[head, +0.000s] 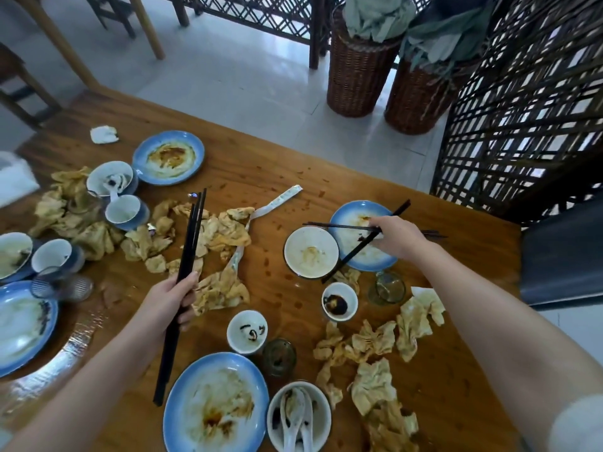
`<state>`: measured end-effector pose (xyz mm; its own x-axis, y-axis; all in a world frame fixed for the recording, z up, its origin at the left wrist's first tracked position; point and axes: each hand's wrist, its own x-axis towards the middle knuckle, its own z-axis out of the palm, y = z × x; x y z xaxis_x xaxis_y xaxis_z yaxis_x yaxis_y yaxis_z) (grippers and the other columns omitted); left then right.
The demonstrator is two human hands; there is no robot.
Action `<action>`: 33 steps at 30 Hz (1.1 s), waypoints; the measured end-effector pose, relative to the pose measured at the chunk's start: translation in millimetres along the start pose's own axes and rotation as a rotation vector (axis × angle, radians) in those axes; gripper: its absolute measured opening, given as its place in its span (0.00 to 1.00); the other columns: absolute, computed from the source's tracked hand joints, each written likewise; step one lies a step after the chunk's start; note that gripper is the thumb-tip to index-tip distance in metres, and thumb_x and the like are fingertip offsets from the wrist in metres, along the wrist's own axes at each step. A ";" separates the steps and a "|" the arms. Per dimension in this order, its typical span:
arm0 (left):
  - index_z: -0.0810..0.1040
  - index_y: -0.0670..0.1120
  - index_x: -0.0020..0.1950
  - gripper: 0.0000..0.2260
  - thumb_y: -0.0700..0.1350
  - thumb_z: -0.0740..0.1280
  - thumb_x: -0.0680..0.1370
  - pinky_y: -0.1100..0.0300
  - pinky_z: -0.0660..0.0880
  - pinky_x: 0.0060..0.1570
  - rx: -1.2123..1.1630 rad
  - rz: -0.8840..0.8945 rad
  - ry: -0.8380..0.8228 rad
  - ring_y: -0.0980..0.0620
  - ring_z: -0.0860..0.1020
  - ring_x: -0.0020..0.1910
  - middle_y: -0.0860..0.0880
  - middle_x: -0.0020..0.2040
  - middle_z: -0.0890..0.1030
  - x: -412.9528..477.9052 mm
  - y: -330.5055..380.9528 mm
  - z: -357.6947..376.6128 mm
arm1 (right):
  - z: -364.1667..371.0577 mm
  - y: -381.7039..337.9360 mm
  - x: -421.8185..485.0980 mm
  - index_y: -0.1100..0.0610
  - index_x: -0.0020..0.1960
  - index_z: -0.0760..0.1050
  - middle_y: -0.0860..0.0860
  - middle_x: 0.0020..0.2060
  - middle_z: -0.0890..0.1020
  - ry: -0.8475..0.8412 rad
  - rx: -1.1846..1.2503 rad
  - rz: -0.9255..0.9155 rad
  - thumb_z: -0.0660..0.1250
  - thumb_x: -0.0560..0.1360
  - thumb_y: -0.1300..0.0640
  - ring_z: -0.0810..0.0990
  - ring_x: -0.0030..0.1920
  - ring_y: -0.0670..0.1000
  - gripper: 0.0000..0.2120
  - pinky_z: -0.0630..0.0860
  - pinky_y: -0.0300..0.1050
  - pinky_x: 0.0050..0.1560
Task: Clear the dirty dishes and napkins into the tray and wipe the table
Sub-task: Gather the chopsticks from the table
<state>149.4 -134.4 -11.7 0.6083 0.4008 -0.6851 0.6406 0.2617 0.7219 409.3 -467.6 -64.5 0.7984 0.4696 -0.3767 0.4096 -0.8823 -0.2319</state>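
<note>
Plenty's clipped: the blue plates at left [23,324] run out of frame, the near blue plate [251,370] and the bowl w/ white spoons [321,409] are cut by the bottom edge, and a glass [62,285] on the left is too blurred to read. The right grip [396,238] sits over the spot where the crossed chopsticks [354,252] meet on the far-right blue plate [375,265], fingers curled down and pinching there; whether it has both lots or one I can't tell. The bench [261,171] has its far edge running diagonally, its corner just past the right grip, w/ a dark chair [561,256] beside it; wicker baskets [357,76] stand on the floor beyond. Bare wood lies mainly mid-bench, btw the far plate [140,154] and the right-hand setting; elsewhere crumpled napkins [222,230] crowd in: a heap in the middle, more near right and at left among the cups. The left grip [169,301] is closed round the chopstick bundle [191,243], long axis near-to-far, tips away from the person, leaning a bit right. Of the crossed ones, one lot lies approx side to side, the other slants far right to near left.
</note>
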 end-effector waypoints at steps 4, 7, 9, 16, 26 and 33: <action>0.72 0.45 0.43 0.10 0.49 0.62 0.81 0.64 0.62 0.18 0.011 0.005 0.010 0.55 0.64 0.19 0.53 0.25 0.65 -4.8 5.1 -0.9 | -2.8 1.8 -11.8 0.54 0.57 0.76 0.52 0.50 0.77 0.059 -0.106 -0.023 0.68 0.75 0.60 0.78 0.45 0.55 0.11 0.71 0.45 0.39; 0.72 0.45 0.43 0.11 0.50 0.62 0.81 0.63 0.62 0.17 0.006 0.006 0.012 0.56 0.64 0.19 0.53 0.25 0.65 -9.9 10.4 -1.4 | -8.2 6.9 -25.2 0.56 0.53 0.76 0.52 0.47 0.70 0.093 -0.129 -0.004 0.69 0.75 0.58 0.75 0.39 0.54 0.06 0.72 0.46 0.38; 0.72 0.44 0.43 0.11 0.49 0.62 0.81 0.63 0.63 0.17 0.014 0.010 0.012 0.56 0.64 0.19 0.53 0.24 0.66 -13.4 13.4 -1.6 | -13.0 11.2 -35.2 0.56 0.52 0.76 0.52 0.47 0.69 0.110 -0.150 0.014 0.68 0.76 0.57 0.75 0.38 0.54 0.06 0.74 0.49 0.40; 0.71 0.45 0.41 0.11 0.49 0.62 0.81 0.64 0.64 0.17 0.017 0.022 -0.013 0.57 0.65 0.19 0.53 0.24 0.67 -31.1 21.0 -2.6 | -26.8 28.0 -80.2 0.51 0.49 0.74 0.49 0.43 0.78 0.126 -0.140 0.102 0.64 0.78 0.53 0.76 0.41 0.51 0.02 0.76 0.48 0.39; 0.70 0.46 0.41 0.11 0.49 0.62 0.81 0.63 0.64 0.18 0.004 0.064 -0.078 0.56 0.65 0.20 0.53 0.24 0.67 -67.9 20.5 -2.2 | -29.6 22.3 -137.7 0.50 0.48 0.69 0.48 0.42 0.78 0.197 -0.064 0.286 0.56 0.82 0.50 0.77 0.44 0.54 0.07 0.73 0.51 0.45; 0.70 0.46 0.42 0.11 0.50 0.62 0.81 0.64 0.63 0.18 -0.033 0.090 -0.105 0.56 0.64 0.20 0.54 0.24 0.66 -93.3 10.8 -10.2 | -31.8 3.5 -174.0 0.48 0.51 0.71 0.50 0.43 0.78 0.250 -0.042 0.360 0.53 0.82 0.49 0.75 0.50 0.57 0.10 0.66 0.53 0.51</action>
<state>94.8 -160.1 61.0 0.7093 0.3305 -0.6226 0.5667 0.2580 0.7825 285.8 -553.4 28.8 0.9737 0.1144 -0.1970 0.0988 -0.9913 -0.0874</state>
